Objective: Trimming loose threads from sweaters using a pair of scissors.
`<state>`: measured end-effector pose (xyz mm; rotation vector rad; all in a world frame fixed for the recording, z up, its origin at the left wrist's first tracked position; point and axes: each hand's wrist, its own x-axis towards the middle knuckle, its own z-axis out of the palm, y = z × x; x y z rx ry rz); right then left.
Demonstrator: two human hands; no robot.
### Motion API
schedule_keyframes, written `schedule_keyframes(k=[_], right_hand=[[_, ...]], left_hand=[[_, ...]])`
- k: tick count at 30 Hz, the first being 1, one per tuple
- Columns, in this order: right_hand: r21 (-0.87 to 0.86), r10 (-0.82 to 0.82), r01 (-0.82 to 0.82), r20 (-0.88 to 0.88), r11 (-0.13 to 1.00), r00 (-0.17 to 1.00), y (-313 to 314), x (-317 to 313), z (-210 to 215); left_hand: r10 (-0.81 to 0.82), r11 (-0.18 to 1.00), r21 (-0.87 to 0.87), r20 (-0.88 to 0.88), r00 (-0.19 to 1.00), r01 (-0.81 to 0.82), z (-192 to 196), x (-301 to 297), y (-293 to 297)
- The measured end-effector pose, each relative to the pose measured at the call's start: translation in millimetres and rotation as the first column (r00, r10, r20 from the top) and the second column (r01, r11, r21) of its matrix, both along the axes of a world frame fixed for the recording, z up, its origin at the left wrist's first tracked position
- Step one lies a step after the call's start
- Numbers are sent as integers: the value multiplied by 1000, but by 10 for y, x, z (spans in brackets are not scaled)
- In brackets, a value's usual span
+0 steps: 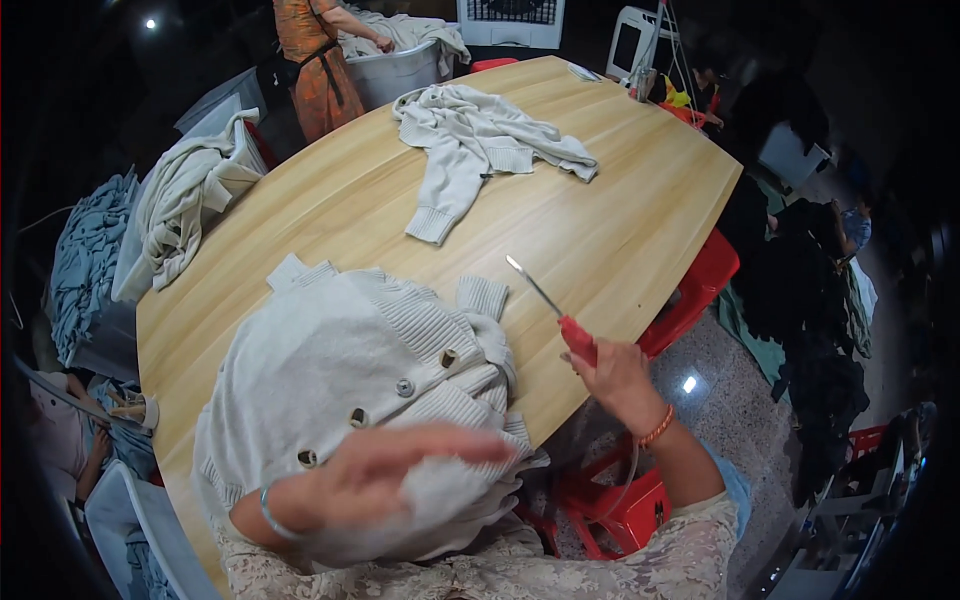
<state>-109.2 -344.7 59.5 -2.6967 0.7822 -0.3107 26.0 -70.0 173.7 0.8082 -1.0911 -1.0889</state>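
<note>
A cream knitted cardigan with ribbed edges lies bunched on the near part of the wooden table. Along its front are a grey button and several dark round spots whose kind I cannot make out. My left hand, smeared by motion, stretches its fingers to the right over the cardigan and holds nothing visible. To the right of the garment, above the table's edge, my right hand is closed round a red-handled tool. Its thin metal shaft with a flat tip points up and left, like a soldering iron.
Another cream knit garment is spread farther back on the table. Bins of cream knitwear and blue-grey knitwear flank the left side. A person in orange stands at a far bin. Red stools are at the right.
</note>
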Motion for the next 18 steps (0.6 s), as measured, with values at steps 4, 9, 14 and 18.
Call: schedule_keyframes(k=[4,9,14,18], right_hand=[[63,99,-107,118,992,988,-154,1040,116],[-46,117,-112,109,993,987,11,2625,-68],[-162,112,-115,-29,980,993,109,3561,-551],[-41,10,-12,-56,999,998,-390,3472,-571]], left_hand=[[-139,974,-184,-26,990,132,214,-100,386],[-185,928,-334,-35,982,163,247,342,363],[-7,726,-656,293,956,206,40,563,104],[-248,861,-488,-157,956,144,215,567,358]])
